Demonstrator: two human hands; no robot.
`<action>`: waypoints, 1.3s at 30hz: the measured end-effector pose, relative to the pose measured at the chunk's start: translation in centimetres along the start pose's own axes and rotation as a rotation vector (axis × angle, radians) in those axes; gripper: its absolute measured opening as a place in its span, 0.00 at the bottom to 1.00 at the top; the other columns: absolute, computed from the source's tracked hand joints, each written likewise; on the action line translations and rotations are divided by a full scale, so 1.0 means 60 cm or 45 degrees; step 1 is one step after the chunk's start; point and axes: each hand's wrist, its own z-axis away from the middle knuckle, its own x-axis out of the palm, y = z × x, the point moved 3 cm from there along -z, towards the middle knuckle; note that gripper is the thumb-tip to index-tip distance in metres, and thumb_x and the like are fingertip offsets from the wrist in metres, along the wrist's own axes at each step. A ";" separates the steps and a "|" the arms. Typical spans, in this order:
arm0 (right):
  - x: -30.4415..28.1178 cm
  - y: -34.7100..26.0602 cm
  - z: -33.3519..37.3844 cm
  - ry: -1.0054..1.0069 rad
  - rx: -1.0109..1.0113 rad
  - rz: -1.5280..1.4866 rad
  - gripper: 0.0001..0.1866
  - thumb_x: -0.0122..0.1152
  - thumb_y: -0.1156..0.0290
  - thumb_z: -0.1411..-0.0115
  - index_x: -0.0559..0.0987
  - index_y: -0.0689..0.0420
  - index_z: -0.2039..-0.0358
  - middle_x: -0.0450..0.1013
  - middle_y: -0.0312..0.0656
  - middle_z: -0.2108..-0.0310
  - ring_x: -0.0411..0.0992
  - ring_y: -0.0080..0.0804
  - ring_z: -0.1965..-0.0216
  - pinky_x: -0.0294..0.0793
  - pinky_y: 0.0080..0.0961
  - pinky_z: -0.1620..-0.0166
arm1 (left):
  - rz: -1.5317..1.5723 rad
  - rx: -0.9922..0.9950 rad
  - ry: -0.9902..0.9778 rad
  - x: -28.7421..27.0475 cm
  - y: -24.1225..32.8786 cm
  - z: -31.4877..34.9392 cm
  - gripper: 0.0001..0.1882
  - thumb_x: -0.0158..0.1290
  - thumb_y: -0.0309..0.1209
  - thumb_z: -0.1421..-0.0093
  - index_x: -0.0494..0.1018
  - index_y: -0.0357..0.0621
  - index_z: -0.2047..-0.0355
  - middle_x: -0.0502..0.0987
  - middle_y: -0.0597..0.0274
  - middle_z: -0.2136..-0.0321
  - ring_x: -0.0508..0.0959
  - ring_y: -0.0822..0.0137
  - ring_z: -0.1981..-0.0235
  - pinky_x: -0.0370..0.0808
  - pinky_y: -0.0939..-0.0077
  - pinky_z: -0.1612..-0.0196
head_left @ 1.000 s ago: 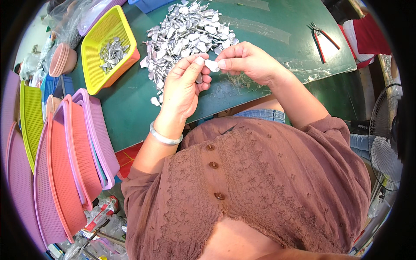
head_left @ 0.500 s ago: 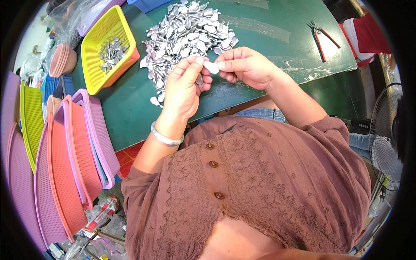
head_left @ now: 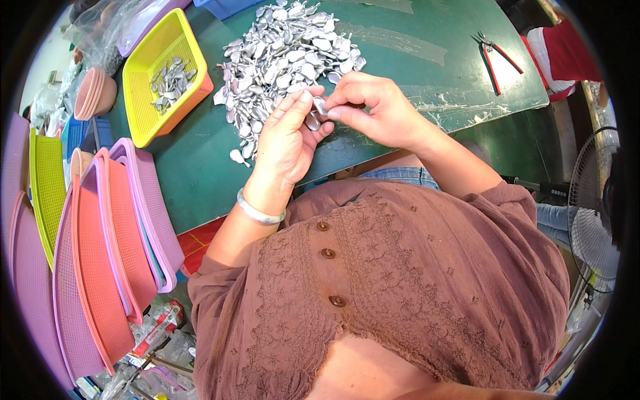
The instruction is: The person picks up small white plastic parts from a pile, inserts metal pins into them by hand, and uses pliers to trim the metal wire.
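In front of my body, both hands meet at the near edge of a heap of small, flat, silver, gourd-shaped metal pieces (head_left: pixel 293 57). My left hand (head_left: pixel 288 137), with a pale bangle on its wrist, is closed on a piece (head_left: pixel 319 105) between thumb and fingers. A second silver piece (head_left: pixel 313 121) lies against its curled lower fingers. From the right, my right hand (head_left: pixel 380 110) pinches the edge of the upper piece with thumb and bent forefinger. Its other fingers are folded and partly hidden.
A yellow basket (head_left: pixel 137 100) with several silver pieces stands left of the heap on the green table (head_left: pixel 400 77). Red-handled pliers (head_left: pixel 493 60) lie at the right. Stacked purple and coral baskets (head_left: pixel 103 260) fill the left side; a fan (head_left: pixel 593 207) stands far right.
The upper piece has turned from broad and flat to a more tilted position. My right hand has shifted slightly, its forefinger now bent higher. The left hand has moved slightly.
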 end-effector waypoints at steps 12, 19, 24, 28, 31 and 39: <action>-0.016 0.043 -0.007 -0.019 0.063 0.885 0.09 0.60 0.67 0.55 0.76 0.57 0.74 0.68 0.41 0.72 0.68 0.39 0.66 0.68 0.32 0.63 | 0.059 -0.097 0.015 -0.011 -0.002 0.000 0.09 0.43 0.31 0.41 0.66 0.40 0.63 0.72 0.59 0.69 0.74 0.64 0.68 0.74 0.72 0.63; -0.007 0.050 -0.019 -0.166 0.039 1.043 0.05 0.57 0.70 0.55 0.75 0.58 0.79 0.69 0.42 0.73 0.68 0.38 0.66 0.68 0.31 0.64 | -0.190 -0.065 0.081 -0.007 0.001 0.006 0.09 0.46 0.29 0.42 0.66 0.41 0.62 0.67 0.67 0.79 0.70 0.71 0.75 0.70 0.80 0.73; -0.013 0.034 -0.016 -0.132 -0.115 0.796 0.03 0.55 0.74 0.54 0.73 0.59 0.80 0.67 0.42 0.74 0.67 0.39 0.68 0.67 0.32 0.65 | -0.237 -0.131 0.112 -0.006 0.003 0.010 0.11 0.46 0.32 0.42 0.66 0.41 0.61 0.66 0.68 0.81 0.66 0.76 0.81 0.62 0.87 0.81; -0.012 0.007 -0.009 -0.067 -0.372 0.513 0.05 0.57 0.79 0.56 0.71 0.60 0.77 0.65 0.42 0.73 0.65 0.40 0.71 0.67 0.31 0.67 | -0.285 -0.169 0.131 -0.006 0.003 0.008 0.11 0.47 0.33 0.41 0.67 0.40 0.62 0.68 0.66 0.81 0.65 0.77 0.83 0.59 0.88 0.83; -0.018 0.004 -0.007 0.011 -0.279 0.327 0.04 0.56 0.76 0.52 0.72 0.60 0.74 0.68 0.40 0.75 0.67 0.36 0.72 0.67 0.27 0.69 | -0.291 -0.123 0.098 -0.003 -0.001 0.008 0.09 0.47 0.32 0.41 0.69 0.40 0.64 0.70 0.64 0.80 0.65 0.78 0.84 0.60 0.88 0.83; -0.033 0.027 0.008 -0.093 0.762 -0.683 0.08 0.52 0.70 0.43 0.74 0.61 0.66 0.71 0.35 0.76 0.68 0.17 0.76 0.67 0.12 0.72 | -0.227 0.004 0.045 0.002 0.002 0.012 0.08 0.48 0.26 0.43 0.70 0.39 0.63 0.73 0.61 0.76 0.67 0.78 0.82 0.62 0.88 0.81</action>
